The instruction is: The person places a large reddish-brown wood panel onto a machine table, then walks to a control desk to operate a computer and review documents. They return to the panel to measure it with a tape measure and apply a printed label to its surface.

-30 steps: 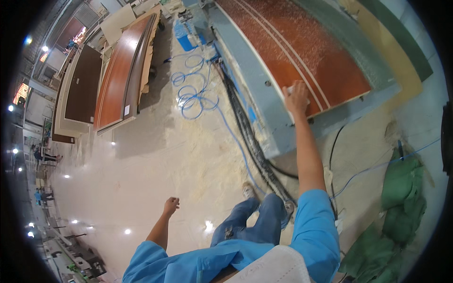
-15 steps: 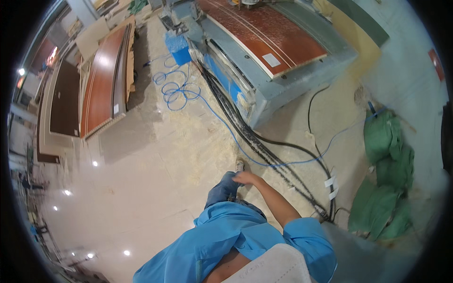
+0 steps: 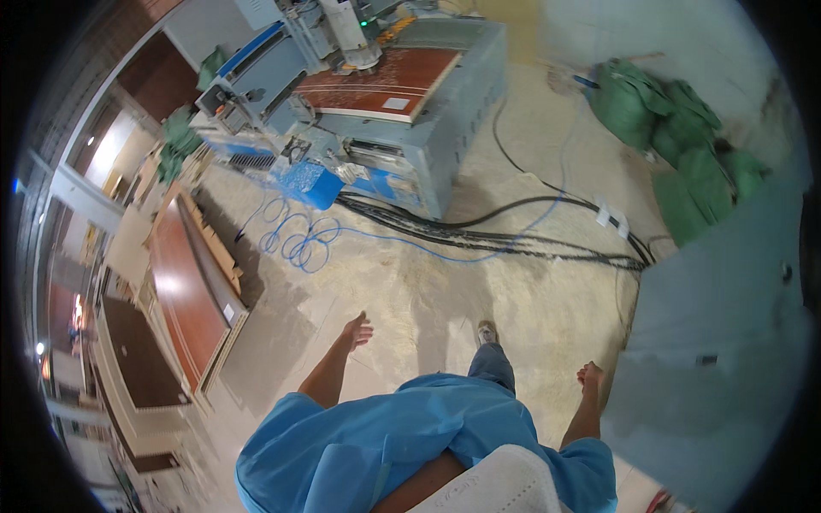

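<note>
My left hand (image 3: 359, 331) hangs out over the dusty floor with its fingers loosely apart and holds nothing. On the other side, my right hand (image 3: 589, 374) is curled closed beside a grey cabinet (image 3: 714, 342), and no object shows in it. Ahead stands a grey-blue cutting machine (image 3: 410, 162). On its bed lies a red-brown door panel (image 3: 368, 85) with pale lines and a white label, under the machine's spindle head (image 3: 355, 47). Both hands are well apart from the machine.
Black cables (image 3: 445, 227) and a coiled blue hose (image 3: 295, 239) lie across the floor before the machine. A blue box (image 3: 312, 184) is at its corner. Stacked panels (image 3: 192, 291) stand left; green sacks (image 3: 633, 103) lie at the right.
My view has swung right and up, so the machine sits farther left and more of it shows. My left hand has come into view; my right arm has swung outward to the right.
</note>
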